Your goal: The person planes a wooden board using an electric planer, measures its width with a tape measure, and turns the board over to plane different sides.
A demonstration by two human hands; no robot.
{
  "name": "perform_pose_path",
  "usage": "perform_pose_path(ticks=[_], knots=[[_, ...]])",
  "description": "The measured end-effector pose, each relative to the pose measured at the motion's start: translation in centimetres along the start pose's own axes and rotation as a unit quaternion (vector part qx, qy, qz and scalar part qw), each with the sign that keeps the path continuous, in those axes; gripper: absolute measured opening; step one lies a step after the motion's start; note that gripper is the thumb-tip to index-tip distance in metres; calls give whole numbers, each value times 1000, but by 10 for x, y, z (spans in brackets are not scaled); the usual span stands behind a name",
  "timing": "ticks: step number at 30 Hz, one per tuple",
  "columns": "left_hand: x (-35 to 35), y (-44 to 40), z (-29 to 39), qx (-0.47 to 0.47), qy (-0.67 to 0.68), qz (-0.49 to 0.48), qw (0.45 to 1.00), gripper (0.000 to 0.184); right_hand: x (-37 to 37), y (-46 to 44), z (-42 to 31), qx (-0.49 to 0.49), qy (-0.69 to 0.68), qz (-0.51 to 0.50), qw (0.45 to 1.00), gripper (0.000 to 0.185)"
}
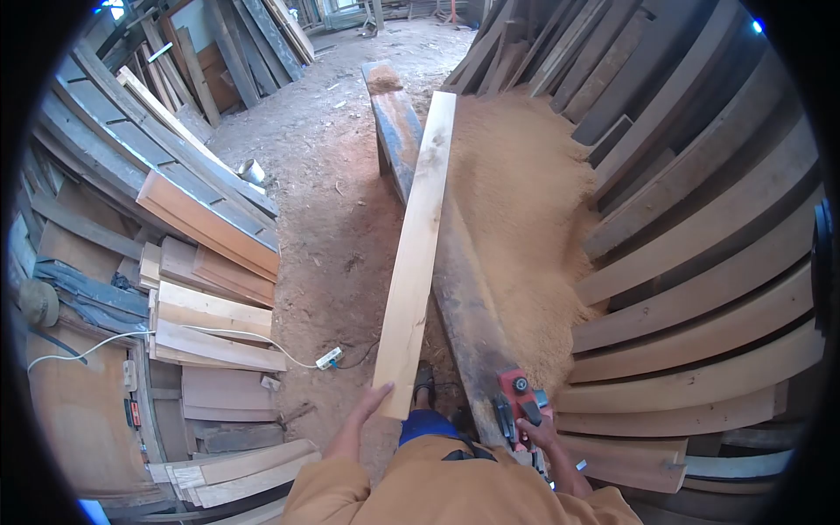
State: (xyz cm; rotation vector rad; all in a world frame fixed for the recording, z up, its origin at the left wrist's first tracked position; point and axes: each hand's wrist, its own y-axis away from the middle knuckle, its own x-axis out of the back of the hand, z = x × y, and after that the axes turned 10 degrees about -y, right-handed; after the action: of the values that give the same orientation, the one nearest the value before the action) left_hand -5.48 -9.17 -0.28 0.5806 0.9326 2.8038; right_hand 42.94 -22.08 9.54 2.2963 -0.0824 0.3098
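Observation:
A long pale plank (pixel 418 236) lies slantwise across a narrow, dusty wooden bench (pixel 468 306), its near end jutting past the bench's left side. My left hand (pixel 374 401) grips that near end at its left edge, fingers partly hidden beneath the wood. At the bench's near end sits a red electric planer (pixel 518 398), apart from the plank. My right hand (pixel 537 432) is wrapped round the planer's dark handle.
A sawdust heap (pixel 516 201) spreads along the bench's right side. Boards (pixel 700 350) lean in rows at right; stacked planks (pixel 219 319) line the left. A power strip (pixel 329 358) with a white cable lies on the dirt floor. A metal can (pixel 252 171) stands farther off.

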Motion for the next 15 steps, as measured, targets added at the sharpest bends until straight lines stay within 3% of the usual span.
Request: perform_pose_path(ticks=[2, 6, 13, 15], knots=[[11, 2, -43, -3, 2, -7, 1000, 58, 0, 4, -2, -5, -14, 8, 1000, 33], [-3, 28, -64, 16, 12, -13, 1000, 59, 1, -8, 15, -4, -19, -1, 1000, 30], [-118, 48, -46, -12, 83, -8, 996, 62, 3, -11, 20, 13, -6, -15, 1000, 30], [-160, 39, -58, -17, 45, 5, 999, 63, 4, -11, 21, 19, -4, -14, 1000, 31]])
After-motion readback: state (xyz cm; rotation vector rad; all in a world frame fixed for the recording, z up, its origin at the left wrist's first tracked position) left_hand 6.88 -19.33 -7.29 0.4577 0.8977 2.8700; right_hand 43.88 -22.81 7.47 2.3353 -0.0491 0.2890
